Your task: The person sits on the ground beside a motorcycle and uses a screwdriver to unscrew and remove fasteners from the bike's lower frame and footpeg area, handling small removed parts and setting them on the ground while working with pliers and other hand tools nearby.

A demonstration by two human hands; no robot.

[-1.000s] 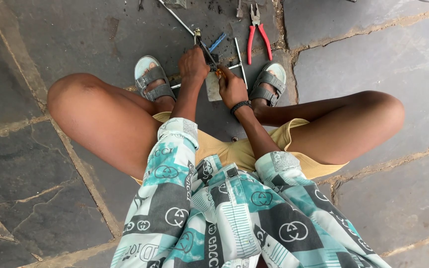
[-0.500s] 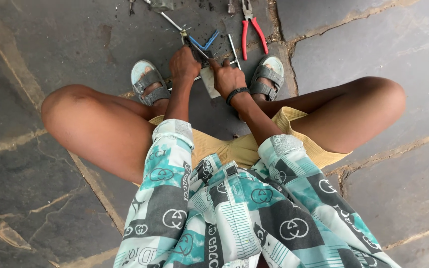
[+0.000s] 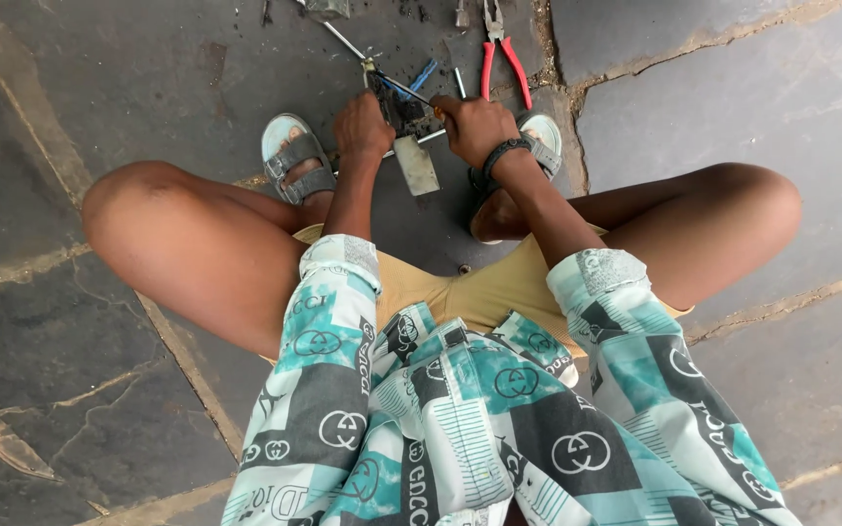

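While the person sits on the stone floor [image 3: 70, 321] with knees spread, a small dark part [image 3: 403, 109] is worked on between the feet, at about twelve o'clock from the lap. At ten o'clock from it, a grey sandal [image 3: 296, 161] is seen on one foot. The left hand [image 3: 363, 127] is curled closed against the left edge of the dark part; its fingertips are hidden under the knuckles, so exactly what they pinch cannot be told. A pale flat metal piece [image 3: 415, 164] lies just below the part, with its long axis running from eleven to five o'clock. A thin tool with a blue handle [image 3: 411, 86] is laid across the top of the part, its long axis running from ten to four o'clock; which end is the tip is hard to make out. The right hand [image 3: 475, 127], with a dark bracelet [image 3: 501, 154] at the wrist, is closed around one end of that tool. Red-handled pliers [image 3: 501, 54] lie at one o'clock, handles pointing toward five o'clock, the jaws cut off by the top edge. The second sandal [image 3: 544, 136] is mostly covered by the right wrist.
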